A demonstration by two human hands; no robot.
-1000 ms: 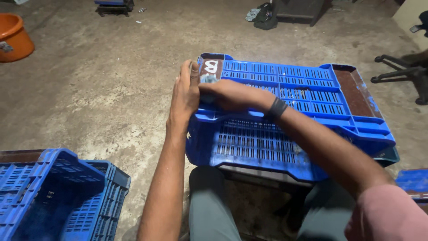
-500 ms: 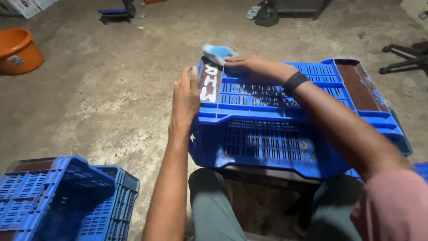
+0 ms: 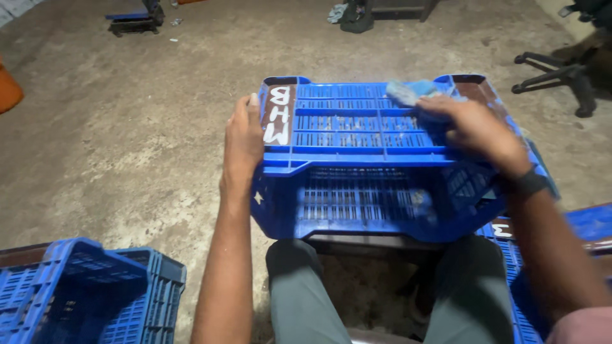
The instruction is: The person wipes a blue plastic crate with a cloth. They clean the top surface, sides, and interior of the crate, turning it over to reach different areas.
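A rough concrete floor (image 3: 127,127) fills most of the frame. At the centre, a blue slatted plastic crate (image 3: 376,185) lies upside down across the seated person's knees, its ribbed underside facing up and white hand-painted letters on a brown panel at its left end. What lies beneath it cannot be seen. In the lower left corner sits a second blue crate (image 3: 83,293), open side up; its inside is shadowed and nothing shows in it. Part of a third blue crate (image 3: 561,236) shows at the right edge, behind the arm. A black chair base (image 3: 554,70) stands in the upper right. The left hand (image 3: 242,143) is closed over the left edge of the centre crate, fingers curled on its rim. The right hand (image 3: 478,130) presses a crumpled blue cloth (image 3: 411,92) against the crate's upper right area, fingers bent around the cloth. A dark wristband (image 3: 529,185) circles that wrist.
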